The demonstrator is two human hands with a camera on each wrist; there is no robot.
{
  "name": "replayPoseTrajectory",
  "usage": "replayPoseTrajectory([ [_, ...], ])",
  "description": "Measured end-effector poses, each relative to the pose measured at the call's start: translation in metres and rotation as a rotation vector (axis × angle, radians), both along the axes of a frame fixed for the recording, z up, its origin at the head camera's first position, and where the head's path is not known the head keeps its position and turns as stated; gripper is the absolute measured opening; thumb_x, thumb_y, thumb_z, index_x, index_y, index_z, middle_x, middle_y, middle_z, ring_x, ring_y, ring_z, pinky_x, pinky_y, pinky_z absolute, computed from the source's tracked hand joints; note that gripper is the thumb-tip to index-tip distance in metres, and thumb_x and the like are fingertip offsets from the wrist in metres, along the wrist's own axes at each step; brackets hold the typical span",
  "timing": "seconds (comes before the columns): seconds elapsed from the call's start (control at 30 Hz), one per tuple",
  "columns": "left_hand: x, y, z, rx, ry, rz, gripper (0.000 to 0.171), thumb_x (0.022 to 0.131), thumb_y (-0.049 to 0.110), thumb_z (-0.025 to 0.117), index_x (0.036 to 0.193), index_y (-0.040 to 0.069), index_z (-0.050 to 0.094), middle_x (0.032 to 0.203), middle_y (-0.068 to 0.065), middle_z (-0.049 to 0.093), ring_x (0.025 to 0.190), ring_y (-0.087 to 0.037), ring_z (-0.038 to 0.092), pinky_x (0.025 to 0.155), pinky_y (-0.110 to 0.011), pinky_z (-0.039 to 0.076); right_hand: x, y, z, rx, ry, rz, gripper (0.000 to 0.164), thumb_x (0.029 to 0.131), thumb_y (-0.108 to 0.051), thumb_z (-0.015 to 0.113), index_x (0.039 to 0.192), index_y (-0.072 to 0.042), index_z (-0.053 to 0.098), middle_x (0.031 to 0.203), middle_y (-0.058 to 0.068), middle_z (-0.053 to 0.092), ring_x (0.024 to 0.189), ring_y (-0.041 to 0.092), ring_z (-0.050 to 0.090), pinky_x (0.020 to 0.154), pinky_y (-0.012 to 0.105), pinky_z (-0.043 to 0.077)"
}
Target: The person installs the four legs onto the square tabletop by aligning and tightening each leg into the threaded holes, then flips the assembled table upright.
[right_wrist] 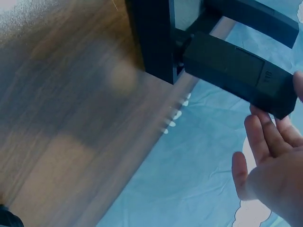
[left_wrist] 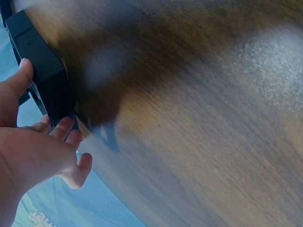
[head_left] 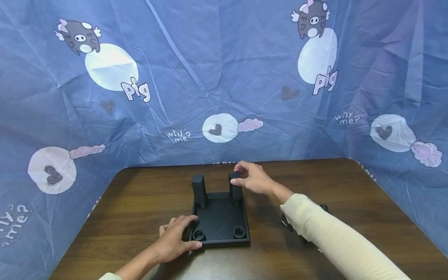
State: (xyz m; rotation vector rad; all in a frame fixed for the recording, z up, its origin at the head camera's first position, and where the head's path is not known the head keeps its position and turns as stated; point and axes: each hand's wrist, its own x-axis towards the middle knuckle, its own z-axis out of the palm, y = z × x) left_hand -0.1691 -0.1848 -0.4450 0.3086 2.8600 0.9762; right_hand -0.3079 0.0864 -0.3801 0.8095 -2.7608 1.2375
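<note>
A black square tabletop panel (head_left: 218, 216) with a raised rim lies on the table, a black leg (head_left: 198, 187) standing at its far-left corner. At the far-right corner stands a second black leg (head_left: 235, 192); my right hand (head_left: 256, 179) pinches its upper end between thumb and fingers. A narrower neck joins that leg to the corner in the right wrist view. Round ringed sockets (head_left: 239, 232) occupy the two near corners. My left hand (head_left: 173, 239) grips the panel's near-left corner, thumb on the front edge and fingers along the left side.
Dark items (head_left: 286, 222) lie on the wooden table (head_left: 154, 190), partly hidden beneath my right sleeve (head_left: 325, 223). A blue printed cloth (head_left: 217, 85) rises behind the table and along both sides.
</note>
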Motion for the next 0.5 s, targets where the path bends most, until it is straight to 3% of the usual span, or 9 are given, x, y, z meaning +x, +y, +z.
replayPoseTrajectory([
  [0.17,0.000,0.000,-0.001,0.002,-0.004,-0.002,0.071,0.074,0.040,0.081,0.134,0.015,0.053,0.128,-0.003,0.056,0.118,-0.028,0.044,0.087,-0.054,0.021,0.002,-0.002,-0.002,0.075,0.074,-0.063,0.032,0.082,-0.035,0.076,0.094,-0.013,0.058,0.080,-0.002,0.059,0.078,0.013,0.053,0.088,0.041,0.030],
  [0.3,0.000,-0.001,-0.002,0.009,-0.007,-0.006,0.071,0.074,0.041,0.081,0.134,0.015,0.053,0.129,-0.003,0.055,0.119,-0.028,0.043,0.087,-0.055,0.021,0.003,0.001,0.001,0.111,0.056,0.017,0.040,0.084,-0.035,0.074,0.115,-0.013,0.061,0.104,0.001,0.065,0.090,0.015,0.055,0.092,0.046,0.026],
  [0.4,0.000,-0.001,-0.002,0.012,-0.005,-0.006,0.070,0.074,0.041,0.081,0.134,0.016,0.053,0.130,-0.003,0.055,0.119,-0.028,0.043,0.087,-0.054,0.021,0.002,0.005,0.004,0.129,0.016,0.094,0.049,0.087,-0.031,0.072,0.131,-0.015,0.057,0.127,0.003,0.060,0.110,0.020,0.054,0.099,0.053,0.024],
  [0.5,-0.001,-0.001,-0.001,0.014,-0.005,-0.007,0.070,0.074,0.041,0.081,0.134,0.016,0.053,0.130,-0.003,0.054,0.119,-0.028,0.043,0.086,-0.054,0.021,0.001,0.009,0.008,0.131,-0.026,0.125,0.048,0.089,-0.026,0.070,0.134,-0.017,0.057,0.136,0.004,0.056,0.125,0.025,0.046,0.104,0.057,0.018],
])
